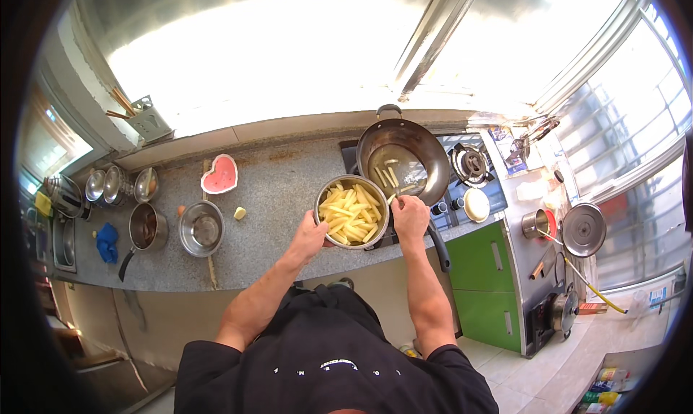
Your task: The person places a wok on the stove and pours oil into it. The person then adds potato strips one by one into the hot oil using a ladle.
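Observation:
My left hand (309, 239) grips the left rim of a round metal bowl (316, 210) heaped with pale yellow potato strips (351, 215). The bowl is held at the counter's front edge, just left of a dark wok (426, 148). Inside the wok lie several potato strips (387, 176) in what looks like clear liquid. My right hand (410, 218) is between the bowl and the wok's near rim, its fingers pinched on a potato strip (392, 198). The wok's black handle (439, 248) points toward me, beside my right forearm.
The wok stands on a gas stove with a bare burner (470, 164) to its right. A white lid-like disc (476, 205) lies nearby. Leftward on the counter (267, 168) are a heart-shaped dish (219, 174), a metal bowl (201, 228), a saucepan (149, 228) and a blue cloth (107, 242).

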`<action>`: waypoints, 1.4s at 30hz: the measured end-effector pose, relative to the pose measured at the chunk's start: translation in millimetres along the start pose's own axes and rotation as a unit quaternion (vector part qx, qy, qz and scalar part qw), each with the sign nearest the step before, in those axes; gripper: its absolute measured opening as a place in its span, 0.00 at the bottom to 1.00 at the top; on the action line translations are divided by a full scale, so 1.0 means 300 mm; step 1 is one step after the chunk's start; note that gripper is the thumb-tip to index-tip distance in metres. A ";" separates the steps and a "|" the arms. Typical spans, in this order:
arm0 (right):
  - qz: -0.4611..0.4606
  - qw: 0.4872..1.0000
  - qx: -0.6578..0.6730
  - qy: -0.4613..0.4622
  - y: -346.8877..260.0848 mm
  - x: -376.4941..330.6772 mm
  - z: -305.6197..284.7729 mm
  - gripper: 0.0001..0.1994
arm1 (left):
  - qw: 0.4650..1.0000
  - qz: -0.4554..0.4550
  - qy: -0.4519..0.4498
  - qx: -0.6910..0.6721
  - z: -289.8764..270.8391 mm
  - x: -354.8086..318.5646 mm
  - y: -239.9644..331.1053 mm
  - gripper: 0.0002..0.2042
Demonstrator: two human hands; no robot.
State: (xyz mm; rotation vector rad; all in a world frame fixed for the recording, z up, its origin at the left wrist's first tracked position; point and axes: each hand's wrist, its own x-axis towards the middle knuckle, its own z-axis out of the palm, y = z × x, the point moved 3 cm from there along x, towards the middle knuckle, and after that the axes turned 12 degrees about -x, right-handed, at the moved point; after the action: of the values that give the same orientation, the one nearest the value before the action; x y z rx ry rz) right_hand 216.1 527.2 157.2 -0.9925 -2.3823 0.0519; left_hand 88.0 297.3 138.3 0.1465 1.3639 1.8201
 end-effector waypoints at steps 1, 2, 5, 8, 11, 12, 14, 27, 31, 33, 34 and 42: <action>0.023 1.000 0.001 -0.009 -0.015 -0.004 -0.013 0.10 | 1.000 -0.005 0.002 0.003 0.003 -0.003 0.006 0.20; 0.062 0.998 -0.011 -0.016 -0.030 -0.008 -0.029 0.12 | 1.000 -0.001 -0.002 0.006 0.006 -0.005 0.013 0.21; 0.155 0.987 -0.034 -0.031 -0.084 -0.021 -0.088 0.15 | 1.000 0.005 -0.008 0.014 0.014 -0.012 0.025 0.21; 0.176 0.983 -0.027 -0.034 -0.106 -0.029 -0.110 0.15 | 1.000 -0.001 -0.005 0.020 0.021 -0.013 0.027 0.21; 0.127 0.991 0.002 -0.033 -0.140 -0.034 -0.138 0.12 | 1.000 -0.002 -0.004 0.028 0.025 -0.012 0.027 0.21; 0.087 0.996 0.019 -0.027 -0.153 -0.035 -0.148 0.11 | 1.000 0.002 -0.002 0.027 0.026 -0.011 0.021 0.20; 0.014 0.999 0.036 -0.025 -0.172 -0.036 -0.146 0.09 | 1.000 0.008 -0.001 0.028 0.026 -0.011 0.013 0.20; -0.057 0.991 -0.056 -0.107 -0.177 -0.058 -0.073 0.06 | 0.998 0.027 -0.020 0.044 0.029 -0.016 -0.012 0.20; -0.030 0.994 -0.040 -0.093 -0.179 -0.062 -0.080 0.06 | 0.999 0.028 -0.018 0.024 0.026 -0.014 -0.020 0.20; 0.019 0.996 -0.028 -0.085 -0.177 -0.061 -0.095 0.06 | 0.999 0.024 -0.020 0.024 0.021 -0.009 -0.029 0.20; 0.055 0.995 -0.019 -0.085 -0.176 -0.059 -0.107 0.06 | 0.999 0.023 -0.020 0.024 0.017 -0.007 -0.033 0.20; 0.021 0.998 -0.039 -0.037 -0.013 0.038 -0.087 0.05 | 1.000 0.007 0.000 -0.011 0.000 -0.010 -0.019 0.21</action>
State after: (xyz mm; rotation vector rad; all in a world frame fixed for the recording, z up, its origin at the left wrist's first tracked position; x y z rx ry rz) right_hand 220.3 527.4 185.7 -1.0943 -2.4474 0.0110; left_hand 93.1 295.6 134.5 0.1440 1.3448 1.8458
